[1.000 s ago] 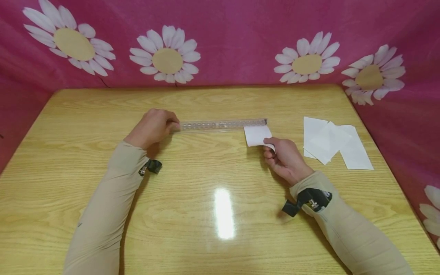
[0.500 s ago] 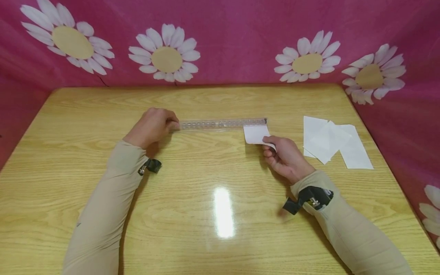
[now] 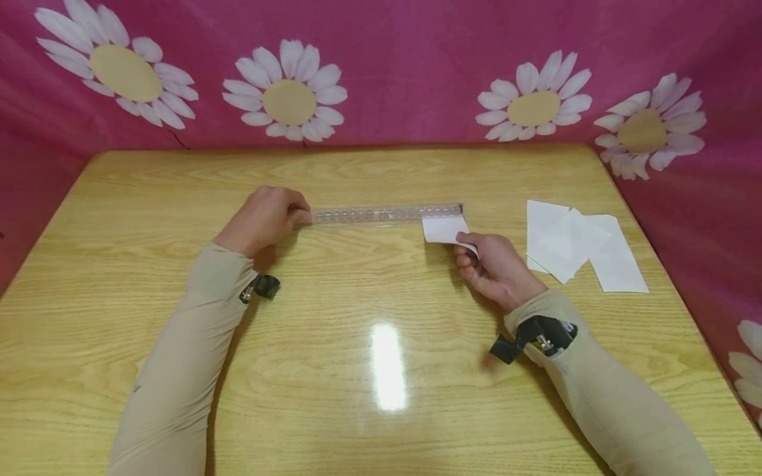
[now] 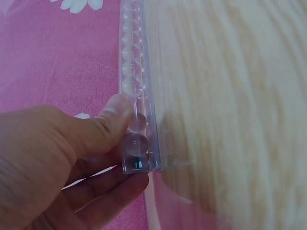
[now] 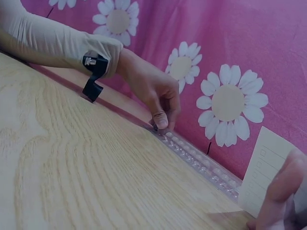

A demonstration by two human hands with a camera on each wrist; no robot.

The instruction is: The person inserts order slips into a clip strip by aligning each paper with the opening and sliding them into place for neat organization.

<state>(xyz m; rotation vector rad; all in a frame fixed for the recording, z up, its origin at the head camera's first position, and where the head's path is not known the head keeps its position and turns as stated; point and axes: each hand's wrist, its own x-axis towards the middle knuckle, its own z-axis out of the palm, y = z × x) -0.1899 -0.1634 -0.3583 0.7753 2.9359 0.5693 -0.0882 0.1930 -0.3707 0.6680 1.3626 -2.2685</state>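
A long clear plastic strip (image 3: 381, 215) with a row of round, see-through beads or bumps lies across the table. My left hand (image 3: 266, 217) pinches its left end; in the left wrist view the thumb lies on the strip (image 4: 130, 57) and the fingers curl behind and below. A small white card (image 3: 442, 229) has its far edge at the strip's right part. My right hand (image 3: 497, 268) pinches the card's near right corner between thumb and fingers. Small printed boxes and lines show on the card (image 5: 261, 165) in the right wrist view.
Several white cards (image 3: 616, 258) lie overlapping on the wooden table (image 3: 309, 370), right of my right hand. A pink cloth with daisies (image 3: 411, 73) hangs behind the table and along its sides. Black straps (image 3: 544, 337) sit on both wrists.
My right hand has moved slightly away from me, and the card's near edge has shifted toward the strip, so its face looks shorter. My left hand and the strip stay in place.
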